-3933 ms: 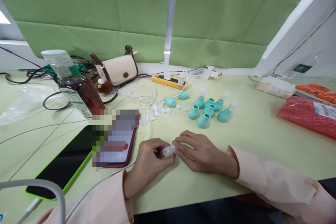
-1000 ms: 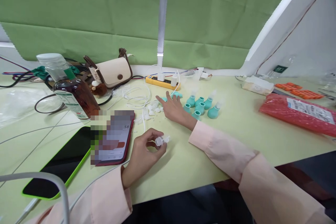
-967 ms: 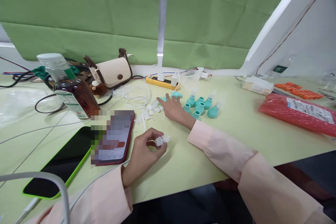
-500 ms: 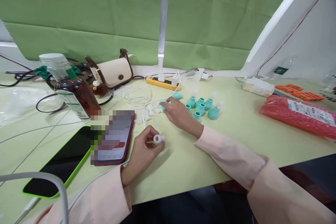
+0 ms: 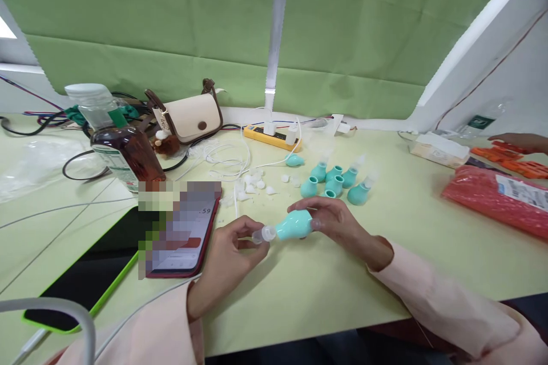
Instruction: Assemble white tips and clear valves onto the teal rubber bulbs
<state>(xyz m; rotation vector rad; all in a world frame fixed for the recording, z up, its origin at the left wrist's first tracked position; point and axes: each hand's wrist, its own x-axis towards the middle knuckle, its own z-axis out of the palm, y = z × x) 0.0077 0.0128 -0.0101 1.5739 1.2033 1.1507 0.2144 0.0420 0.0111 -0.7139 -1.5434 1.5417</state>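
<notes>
My left hand (image 5: pixel 235 254) pinches a small translucent plastic nozzle (image 5: pixel 264 234) between thumb and fingers. Facing it, my right hand (image 5: pixel 342 225) holds a teal rubber bulb (image 5: pixel 295 224) by its rounded end, the neck pointing left at the nozzle. The two parts are very close; whether they touch I cannot tell. Beyond my right hand stand several teal bulbs (image 5: pixel 334 185), some with clear nozzles on top. Another teal bulb (image 5: pixel 294 160) lies on its side near the power strip. Small white plastic pieces (image 5: pixel 252 182) are scattered on the table left of the bulbs.
On the left lie a red-cased phone (image 5: pixel 184 234) and a green-cased phone (image 5: pixel 89 265), with a dark bottle (image 5: pixel 124 154) behind. A handbag (image 5: pixel 192 117), white cables and a yellow power strip (image 5: pixel 274 138) sit at the back. At right are a red package (image 5: pixel 492 197) and another person's hand (image 5: pixel 526 141).
My right hand has picked up a teal bulb from near the white pieces and brought it to the nozzle. My left hand has turned the nozzle toward the right. Another person's hand appears at right.
</notes>
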